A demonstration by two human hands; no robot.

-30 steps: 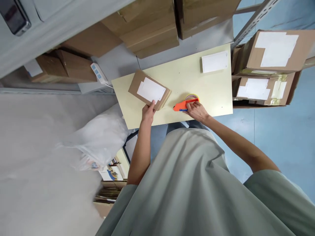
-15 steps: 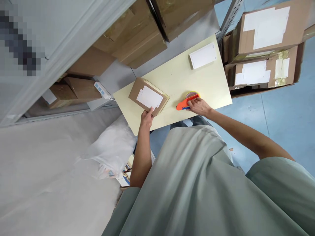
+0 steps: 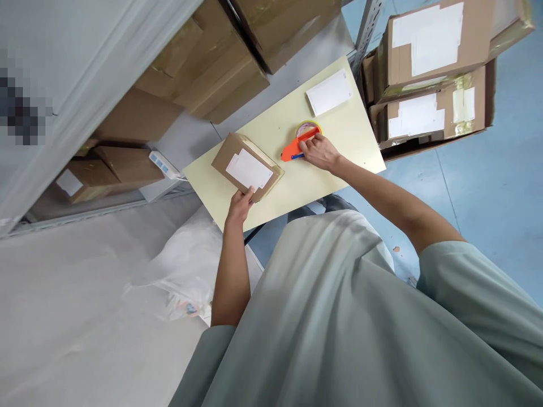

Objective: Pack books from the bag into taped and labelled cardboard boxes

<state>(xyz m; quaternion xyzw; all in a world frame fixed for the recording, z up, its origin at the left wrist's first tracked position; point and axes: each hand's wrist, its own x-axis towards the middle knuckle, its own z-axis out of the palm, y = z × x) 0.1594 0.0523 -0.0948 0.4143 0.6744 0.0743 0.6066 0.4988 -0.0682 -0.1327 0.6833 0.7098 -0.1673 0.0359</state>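
A small brown cardboard box [image 3: 220, 156] with a white label [image 3: 249, 169] on its upper face sits on the pale yellow table [image 3: 271, 206]. My left hand [image 3: 240, 204] grips its near edge, the thumb on top and the other fingers partly hidden. To the right of the box, my right hand [image 3: 320, 151] is closed round an orange tape dispenser [image 3: 291, 149]. A yellow-rimmed roll of tape is fitted in the dispenser, whose narrow end points left toward the box. Whether the dispenser touches the table I cannot tell.
A stack of white label sheets [image 3: 330, 92] lies at the table's far right corner. Large cartons [image 3: 212, 62] fill the shelf beyond, with a power strip [image 3: 164, 164] nearby. More labelled boxes [image 3: 428, 42] are stacked at right. A white plastic bag [image 3: 182, 260] lies left of the table.
My right hand has moved the tape dispenser away from the table's near edge, toward the label sheets. My left hand keeps its grip on the box. The whole view has shifted slightly.
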